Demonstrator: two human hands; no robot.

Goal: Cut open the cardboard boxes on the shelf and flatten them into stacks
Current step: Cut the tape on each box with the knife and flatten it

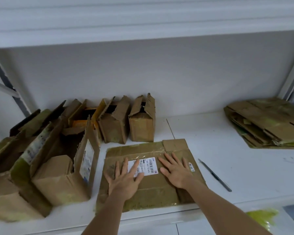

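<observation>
We note both hands laid flat on a flattened box [148,173] at the front of the white shelf [244,167]. The left hand [126,178] has its fingers spread wide and straight, two of them over the white shipping label [143,166]; the right hand [176,172] is likewise spread and pressing just right of that label, holding nothing. The near edge of the flattened box reaches the shelf's front lip, and its far edge ends just short of the standing boxes behind. Just right of it, apart from its right edge, lies a slim dark cutting tool [215,175], slanting from far-left to near-right on bare shelf. Around and beyond the tool we find open white surface running to the right. On the left, close beside the flattened box, a large open box [58,170] stands with its flaps raised and a smaller box inside it; further cartons crowd the left front corner, leaving little room there. Farther back, a row of small opened boxes [126,122] stands against the rear wall, their torn flaps upright. At the far right, well apart from the hands, a stack of flattened boxes [265,122] lies near the shelf upright, its edges ragged and uneven.
</observation>
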